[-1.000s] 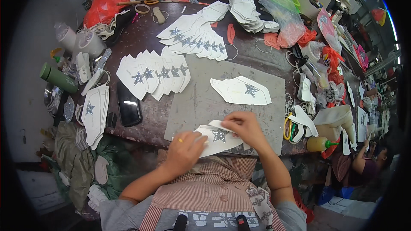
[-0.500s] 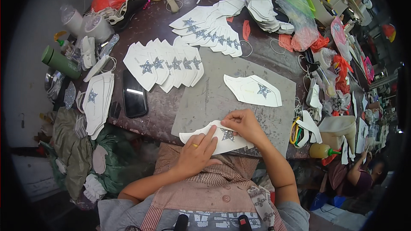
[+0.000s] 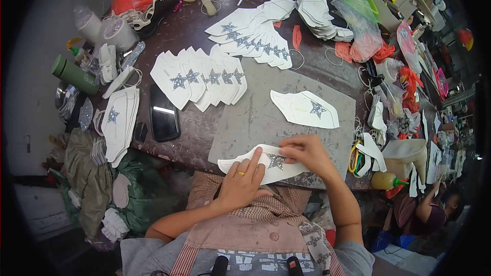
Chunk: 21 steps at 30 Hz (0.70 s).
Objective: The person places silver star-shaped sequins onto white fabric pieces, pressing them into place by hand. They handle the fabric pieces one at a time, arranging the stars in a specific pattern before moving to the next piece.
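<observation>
The white cut piece (image 3: 255,166) with a glitter star (image 3: 276,161) lies at the near edge of the grey mat (image 3: 255,117), its long axis running left to right. The left hand (image 3: 243,184) presses it flat with open fingers. The right hand (image 3: 304,153), half curled, pinches beside the star.

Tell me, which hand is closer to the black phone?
Left. The left hand presses the white star piece at the table's near edge, right of the black phone. The right hand lies farther right, beyond the glitter star.
</observation>
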### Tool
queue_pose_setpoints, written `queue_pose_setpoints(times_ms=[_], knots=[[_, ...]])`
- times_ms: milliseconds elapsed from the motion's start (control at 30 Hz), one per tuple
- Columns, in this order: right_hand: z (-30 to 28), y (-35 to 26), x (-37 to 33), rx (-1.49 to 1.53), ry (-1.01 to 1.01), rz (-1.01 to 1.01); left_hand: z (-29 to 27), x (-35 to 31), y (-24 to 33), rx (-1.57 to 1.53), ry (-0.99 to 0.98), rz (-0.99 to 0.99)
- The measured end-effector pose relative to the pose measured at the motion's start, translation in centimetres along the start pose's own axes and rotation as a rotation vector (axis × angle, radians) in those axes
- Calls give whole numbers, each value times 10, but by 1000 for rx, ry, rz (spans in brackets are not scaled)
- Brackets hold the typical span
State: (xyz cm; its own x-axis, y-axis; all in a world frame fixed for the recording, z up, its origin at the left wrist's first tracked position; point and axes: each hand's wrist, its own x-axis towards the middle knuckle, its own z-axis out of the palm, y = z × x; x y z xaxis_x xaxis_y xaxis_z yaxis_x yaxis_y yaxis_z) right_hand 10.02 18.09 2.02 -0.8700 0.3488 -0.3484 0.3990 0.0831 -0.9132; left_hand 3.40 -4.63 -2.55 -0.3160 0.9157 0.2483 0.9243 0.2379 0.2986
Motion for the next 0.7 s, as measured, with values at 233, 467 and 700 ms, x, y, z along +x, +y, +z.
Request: queue_pose_setpoints(times_ms=[233,467,700], knots=[[-28,18,-20,-72,101,142,3,4,3,10,-57,-18],[-26,30,-17,-38,140,136,-4,15,12,81,-111,-69],[-15,25,-20,-577,201,-112,-4,38,33,33,-145,-21]])
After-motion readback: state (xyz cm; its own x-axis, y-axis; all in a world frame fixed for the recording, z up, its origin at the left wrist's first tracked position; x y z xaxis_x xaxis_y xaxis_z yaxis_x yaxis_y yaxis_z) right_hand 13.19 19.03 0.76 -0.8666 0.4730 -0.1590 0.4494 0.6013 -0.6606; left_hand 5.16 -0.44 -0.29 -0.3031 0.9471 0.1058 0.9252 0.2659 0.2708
